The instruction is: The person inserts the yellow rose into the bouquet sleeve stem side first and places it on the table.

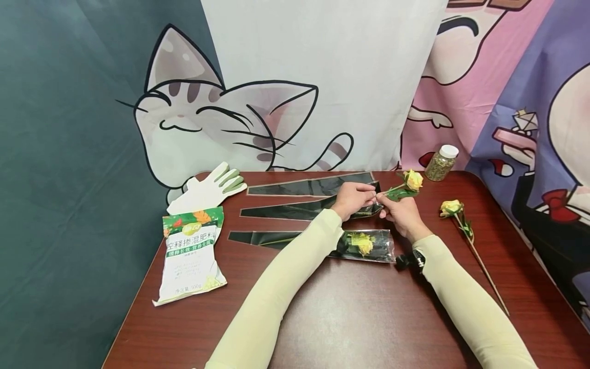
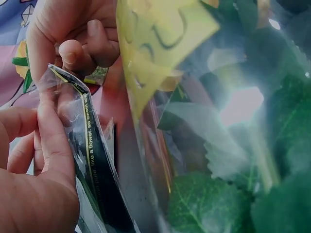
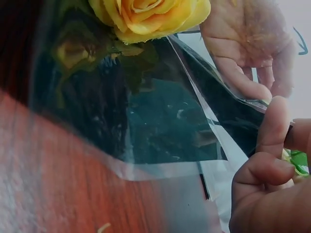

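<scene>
My left hand (image 1: 352, 199) and right hand (image 1: 403, 215) meet at the wide end of a black-and-clear flower sleeve (image 1: 295, 210). The fingers of both pinch its mouth; the left wrist view shows its printed edge (image 2: 90, 126) between them. Just beyond the right hand is a yellow rose (image 1: 413, 180) with green leaves; whether that hand touches its stem cannot be told. Nearer me lies another sleeve (image 1: 380, 241) with a yellow rose (image 1: 365, 244) inside, partly hidden by the left forearm. A flat sleeve (image 1: 309, 185) lies behind.
To the right rests a loose long-stemmed yellow rose (image 1: 451, 207). A white-capped jar (image 1: 441, 163) stands at the back right of the brown table (image 1: 341, 307). White-and-green gloves (image 1: 207, 188) and a fertilizer bag (image 1: 190, 261) lie on the left. A printed cat curtain (image 1: 286, 61) hangs behind.
</scene>
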The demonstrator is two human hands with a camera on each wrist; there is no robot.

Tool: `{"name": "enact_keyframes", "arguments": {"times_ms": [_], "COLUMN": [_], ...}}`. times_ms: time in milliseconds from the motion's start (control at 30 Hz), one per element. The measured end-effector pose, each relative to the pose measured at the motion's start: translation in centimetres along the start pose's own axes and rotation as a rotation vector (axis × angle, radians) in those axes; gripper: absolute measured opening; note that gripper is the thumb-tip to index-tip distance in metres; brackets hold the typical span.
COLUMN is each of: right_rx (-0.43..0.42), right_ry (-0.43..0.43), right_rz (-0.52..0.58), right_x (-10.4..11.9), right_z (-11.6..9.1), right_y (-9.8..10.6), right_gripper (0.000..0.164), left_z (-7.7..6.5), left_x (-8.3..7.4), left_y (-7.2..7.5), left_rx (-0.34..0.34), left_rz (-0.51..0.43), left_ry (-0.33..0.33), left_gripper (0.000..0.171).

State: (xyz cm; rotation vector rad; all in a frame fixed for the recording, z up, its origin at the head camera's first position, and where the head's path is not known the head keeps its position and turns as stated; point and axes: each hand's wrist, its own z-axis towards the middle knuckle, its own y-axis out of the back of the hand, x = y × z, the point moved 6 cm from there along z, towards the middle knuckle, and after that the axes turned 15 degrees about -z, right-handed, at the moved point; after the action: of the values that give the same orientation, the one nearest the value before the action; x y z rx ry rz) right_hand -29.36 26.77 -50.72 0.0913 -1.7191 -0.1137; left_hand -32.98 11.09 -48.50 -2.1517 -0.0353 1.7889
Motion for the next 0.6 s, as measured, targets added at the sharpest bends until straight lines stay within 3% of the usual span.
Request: {"name": "enact_keyframes", "arguments": {"times_ms": [100,267,333,467,600], "right_rx": [0.005,0.037,0.047,0.028,-0.071], "right_ry": [0.001,0.05,0.073,0.094,0.081], "right_rz": [0.007,0.053,0.077,0.102,0.103], "right_x": [0.1,0.4,0.5,0.5,0.5], "right_z": [-0.3,-0.6,-0.6,-0.7,-0.5], "right_y": [-0.1,-0.2,-0.2,0.1,0.9], "right_gripper": [0.013,0.043,0.047,0.032,0.024], "left_z": [0.0,-0.2,-0.2,0.0,0.0], "left_x": [-0.1,-0.2,-0.3,-0.3,-0.3], "left_y": [0.1,0.4,0.4,0.5,0.4], "left_rx": [-0.002,0.005,0.01,0.014,0.024], "left_rz": [0.008,0.01,0.008,0.003,-0.015], "left_ry": [-0.003,-0.005,-0.005,-0.007,-0.005], "left_gripper": [0.017,0.019,0.02,0.019,0.017]}}
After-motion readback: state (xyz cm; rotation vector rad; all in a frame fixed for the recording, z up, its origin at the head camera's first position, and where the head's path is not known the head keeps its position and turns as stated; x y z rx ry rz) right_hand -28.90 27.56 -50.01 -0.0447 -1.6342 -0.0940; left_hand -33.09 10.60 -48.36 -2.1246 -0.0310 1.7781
